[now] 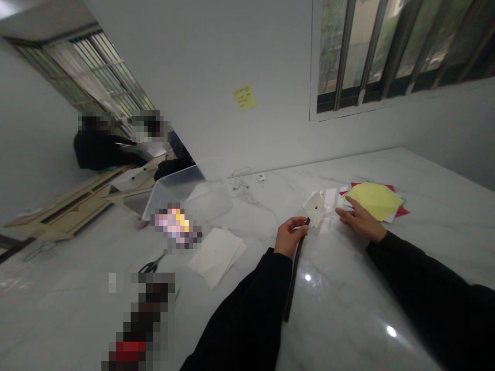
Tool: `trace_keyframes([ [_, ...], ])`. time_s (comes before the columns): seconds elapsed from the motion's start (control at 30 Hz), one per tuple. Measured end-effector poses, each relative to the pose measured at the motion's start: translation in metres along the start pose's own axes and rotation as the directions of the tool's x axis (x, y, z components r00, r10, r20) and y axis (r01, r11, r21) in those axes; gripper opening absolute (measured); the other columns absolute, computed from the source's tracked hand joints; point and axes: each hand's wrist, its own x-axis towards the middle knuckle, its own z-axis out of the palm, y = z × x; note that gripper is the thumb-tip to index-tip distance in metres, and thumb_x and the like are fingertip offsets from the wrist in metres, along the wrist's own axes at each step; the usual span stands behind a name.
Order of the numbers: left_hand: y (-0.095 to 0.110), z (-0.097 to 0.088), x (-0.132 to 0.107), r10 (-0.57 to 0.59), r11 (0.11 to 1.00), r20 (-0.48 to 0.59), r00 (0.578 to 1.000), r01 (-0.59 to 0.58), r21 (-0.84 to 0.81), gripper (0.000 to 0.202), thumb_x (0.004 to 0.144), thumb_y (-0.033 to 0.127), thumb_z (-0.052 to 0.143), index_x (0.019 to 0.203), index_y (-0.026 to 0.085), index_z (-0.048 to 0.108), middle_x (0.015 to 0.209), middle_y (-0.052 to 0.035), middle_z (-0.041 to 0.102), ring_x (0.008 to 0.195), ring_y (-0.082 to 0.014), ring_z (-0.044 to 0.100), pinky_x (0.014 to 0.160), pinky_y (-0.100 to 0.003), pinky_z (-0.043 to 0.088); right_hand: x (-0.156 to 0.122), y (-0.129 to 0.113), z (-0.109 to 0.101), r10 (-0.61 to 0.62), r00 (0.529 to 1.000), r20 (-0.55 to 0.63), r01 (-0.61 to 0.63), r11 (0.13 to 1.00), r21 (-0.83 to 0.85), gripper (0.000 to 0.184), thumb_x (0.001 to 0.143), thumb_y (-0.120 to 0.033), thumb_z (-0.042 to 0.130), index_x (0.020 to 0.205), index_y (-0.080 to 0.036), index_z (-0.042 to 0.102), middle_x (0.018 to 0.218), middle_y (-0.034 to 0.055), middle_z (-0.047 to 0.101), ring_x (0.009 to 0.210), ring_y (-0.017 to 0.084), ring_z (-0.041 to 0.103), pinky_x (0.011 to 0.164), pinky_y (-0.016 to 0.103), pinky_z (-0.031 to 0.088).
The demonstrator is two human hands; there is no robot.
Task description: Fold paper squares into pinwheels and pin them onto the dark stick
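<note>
My left hand [290,236] is closed around the upper end of a thin dark brown stick [297,273], which slants down toward me. Just beyond the stick's tip is a white paper pinwheel [314,206] with a dark dot at its centre. Whether the pinwheel is fixed to the stick I cannot tell. My right hand [361,220] is open to the right of the pinwheel, its fingers stretched toward it and apart from it. Beside that hand lies a pile of coloured paper [373,201], yellow on top with red, blue and white edges below.
White paper sheets [216,255] lie left of my left arm, with black-handled scissors [150,265] farther left. A clear plastic box [178,188] stands behind a blurred-out item. A small white object [261,178] lies near the wall. Other people [100,147] sit at the far left.
</note>
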Motion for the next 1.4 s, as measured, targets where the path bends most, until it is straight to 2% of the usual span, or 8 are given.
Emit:
trace_keyframes([
  [0.43, 0.000, -0.001, 0.001, 0.009, 1.000, -0.026, 1.000, -0.010, -0.015, 0.033, 0.066, 0.029, 0.078, 0.096, 0.017, 0.071, 0.092, -0.0059, 0.070, 0.066, -0.0111, 0.061, 0.070, -0.027, 0.049, -0.014, -0.012, 0.013, 0.114, 0.968, 0.225, -0.188, 0.920, 0.345, 0.074, 0.082, -0.046, 0.064, 0.144, -0.018, 0.036, 0.062, -0.0032, 0.054, 0.045, 0.010, 0.040, 0.042, 0.022, 0.027],
  [0.63, 0.003, 0.000, -0.001, 0.003, 1.000, -0.017, 1.000, -0.003, -0.019, 0.035, 0.067, 0.033, 0.078, 0.097, 0.016, 0.070, 0.093, -0.0071, 0.072, 0.069, -0.0132, 0.062, 0.071, -0.028, 0.050, -0.041, -0.022, 0.024, -0.256, 0.399, 0.880, -0.302, 0.870, 0.390, 0.043, 0.077, -0.046, 0.071, 0.101, -0.010, 0.069, 0.050, -0.0089, 0.035, 0.043, 0.005, 0.026, 0.043, 0.022, 0.020],
  [0.8, 0.000, -0.001, 0.001, -0.010, 1.000, -0.021, 1.000, 0.010, -0.018, 0.037, 0.066, 0.033, 0.079, 0.098, 0.016, 0.070, 0.093, -0.0065, 0.071, 0.068, -0.0121, 0.062, 0.072, -0.028, 0.050, -0.026, -0.022, 0.017, -0.077, 0.861, 0.502, -0.225, 0.829, 0.512, 0.039, 0.078, -0.045, 0.067, 0.103, -0.015, 0.064, 0.054, -0.0108, 0.025, 0.045, 0.005, 0.019, 0.043, 0.021, 0.014],
  [0.9, -0.002, -0.003, 0.002, -0.012, 0.999, -0.015, 1.000, 0.012, -0.031, 0.038, 0.066, 0.033, 0.079, 0.099, 0.017, 0.070, 0.092, -0.0057, 0.071, 0.066, -0.0110, 0.061, 0.071, -0.027, 0.050, -0.010, -0.014, 0.010, 0.071, 0.984, 0.166, -0.139, 0.888, 0.439, 0.064, 0.077, -0.041, 0.065, 0.133, -0.015, 0.047, 0.057, -0.0086, 0.035, 0.046, 0.008, 0.027, 0.041, 0.022, 0.020],
  [1.0, -0.003, -0.003, 0.003, -0.010, 0.999, -0.013, 1.000, 0.010, -0.043, 0.038, 0.066, 0.033, 0.080, 0.099, 0.016, 0.070, 0.091, -0.0058, 0.071, 0.066, -0.0107, 0.060, 0.071, -0.027, 0.049, -0.006, -0.009, 0.006, 0.071, 0.995, -0.063, -0.046, 0.940, 0.338, 0.084, 0.077, -0.039, 0.064, 0.148, -0.014, 0.026, 0.063, -0.0052, 0.046, 0.051, 0.011, 0.039, 0.044, 0.023, 0.029],
  [1.1, -0.002, -0.003, 0.003, -0.010, 0.999, -0.012, 1.000, 0.009, -0.046, 0.038, 0.066, 0.033, 0.080, 0.098, 0.016, 0.070, 0.091, -0.0061, 0.071, 0.066, -0.0113, 0.060, 0.070, -0.027, 0.049, -0.015, -0.011, 0.006, -0.019, 0.940, 0.340, -0.060, 0.974, 0.219, 0.068, 0.079, -0.046, 0.064, 0.136, -0.014, 0.048, 0.060, -0.0057, 0.046, 0.048, 0.010, 0.038, 0.044, 0.023, 0.028],
  [1.23, 0.000, -0.002, 0.001, -0.006, 0.999, -0.016, 1.000, 0.005, -0.051, 0.037, 0.067, 0.033, 0.079, 0.099, 0.017, 0.070, 0.092, -0.0063, 0.071, 0.067, -0.0112, 0.060, 0.070, -0.026, 0.048, -0.029, -0.017, 0.009, -0.054, 0.401, 0.914, -0.081, 0.992, 0.094, 0.046, 0.082, -0.053, 0.059, 0.093, -0.010, 0.072, 0.050, -0.0061, 0.040, 0.043, 0.007, 0.030, 0.044, 0.023, 0.021],
  [1.4, 0.000, -0.002, 0.002, -0.019, 0.998, -0.018, 1.000, 0.018, -0.060, 0.036, 0.066, 0.032, 0.079, 0.097, 0.017, 0.070, 0.091, -0.0055, 0.071, 0.066, -0.0112, 0.060, 0.068, -0.027, 0.047, -0.022, -0.018, 0.010, -0.050, 0.808, 0.587, -0.137, 0.953, 0.270, 0.045, 0.079, -0.059, 0.059, 0.087, -0.015, 0.066, 0.051, -0.0093, 0.030, 0.043, 0.006, 0.022, 0.042, 0.023, 0.016],
])
